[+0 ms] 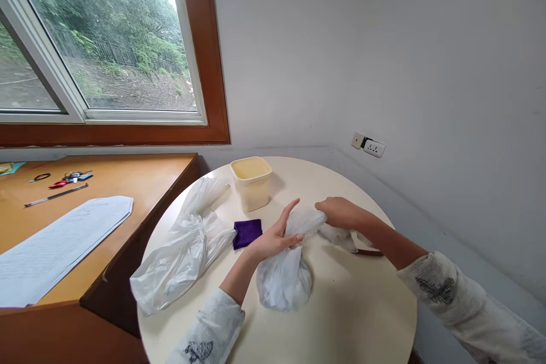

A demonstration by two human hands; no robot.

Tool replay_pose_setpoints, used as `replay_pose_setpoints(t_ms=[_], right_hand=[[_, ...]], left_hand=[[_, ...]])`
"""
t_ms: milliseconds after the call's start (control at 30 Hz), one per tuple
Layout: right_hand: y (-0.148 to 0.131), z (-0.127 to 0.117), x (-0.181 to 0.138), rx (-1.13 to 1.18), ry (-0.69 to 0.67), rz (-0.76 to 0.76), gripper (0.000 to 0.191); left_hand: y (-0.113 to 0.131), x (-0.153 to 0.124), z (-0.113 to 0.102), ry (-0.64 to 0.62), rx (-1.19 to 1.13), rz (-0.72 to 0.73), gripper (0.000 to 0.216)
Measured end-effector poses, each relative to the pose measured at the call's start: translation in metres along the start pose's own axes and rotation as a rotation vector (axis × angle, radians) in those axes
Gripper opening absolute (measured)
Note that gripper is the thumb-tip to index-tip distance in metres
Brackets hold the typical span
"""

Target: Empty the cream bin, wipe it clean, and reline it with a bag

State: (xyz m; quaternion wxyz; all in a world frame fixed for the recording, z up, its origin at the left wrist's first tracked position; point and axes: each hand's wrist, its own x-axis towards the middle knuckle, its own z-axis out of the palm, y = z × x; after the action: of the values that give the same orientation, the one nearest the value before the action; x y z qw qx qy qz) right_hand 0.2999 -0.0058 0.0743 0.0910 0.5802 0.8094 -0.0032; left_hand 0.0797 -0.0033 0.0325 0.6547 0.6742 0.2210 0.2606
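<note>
A white plastic bag point(284, 281) with a rounded, bunched lower part rests on the round table point(341, 318). Its gathered upper part stretches rightward to my right hand point(342, 212), which is closed on it. My left hand point(273, 237) is against the bag's neck, thumb and fingers spread apart with the plastic between them. Beyond my left hand lies a folded purple cloth point(248, 233). Under my right forearm, partly hidden, are a crumpled pale piece of plastic point(338, 237) and a thin dark brown strip point(369, 252).
A cream square tub point(253, 190) stands at the table's far side. Another crumpled clear plastic bag point(183, 259) covers the left part. On the adjoining wooden desk point(157, 182) lie papers point(63, 244), a pen point(56, 195) and keys point(72, 177). Walls border the table behind and right.
</note>
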Motion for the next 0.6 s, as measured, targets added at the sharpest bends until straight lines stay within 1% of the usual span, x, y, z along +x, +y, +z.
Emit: replay_pose_setpoints(t_ms=[67,133,167,200,233,300,333,367,400,433,533,567,600], right_hand=[[0.005,0.0,-0.002,0.029,-0.033,0.041,0.012],[0.008,-0.002,-0.006,0.048,-0.053,0.071,0.016],[0.007,-0.003,-0.008,0.06,-0.053,0.079,0.024],[0.005,-0.005,-0.01,0.083,-0.043,0.072,0.039],[0.003,-0.007,-0.013,0.121,-0.024,0.042,0.056],[-0.005,-0.01,-0.015,0.234,0.034,-0.075,0.089],[-0.01,-0.01,-0.015,0.296,0.061,-0.148,0.099],[-0.014,-0.009,-0.015,0.352,0.077,-0.214,0.102],[-0.018,-0.007,-0.013,0.392,0.077,-0.259,0.098],[-0.021,-0.005,-0.011,0.417,0.056,-0.276,0.087],[-0.025,0.001,-0.006,0.432,-0.044,-0.237,0.038],[-0.025,0.001,-0.005,0.426,-0.058,-0.217,0.03],[-0.025,0.001,-0.005,0.415,-0.058,-0.196,0.027]], left_hand=[[0.002,-0.001,0.0,-0.074,0.038,0.034,0.067],[0.001,0.0,0.001,-0.121,0.096,0.032,0.045],[0.0,0.001,0.0,-0.125,0.128,0.024,0.036],[-0.002,0.002,0.0,-0.113,0.151,0.018,0.031],[-0.003,0.003,0.0,-0.091,0.164,0.015,0.028],[-0.005,0.005,0.0,-0.049,0.167,0.018,0.028],[-0.006,0.005,0.0,-0.035,0.16,0.022,0.028],[-0.006,0.006,-0.001,-0.028,0.152,0.023,0.028],[-0.006,0.006,-0.001,-0.025,0.144,0.024,0.027],[-0.006,0.006,-0.001,-0.024,0.14,0.025,0.027],[-0.004,0.006,-0.001,-0.025,0.168,0.018,0.027],[-0.004,0.005,-0.001,-0.03,0.201,0.01,0.027],[-0.004,0.005,0.0,-0.038,0.248,0.001,0.028]])
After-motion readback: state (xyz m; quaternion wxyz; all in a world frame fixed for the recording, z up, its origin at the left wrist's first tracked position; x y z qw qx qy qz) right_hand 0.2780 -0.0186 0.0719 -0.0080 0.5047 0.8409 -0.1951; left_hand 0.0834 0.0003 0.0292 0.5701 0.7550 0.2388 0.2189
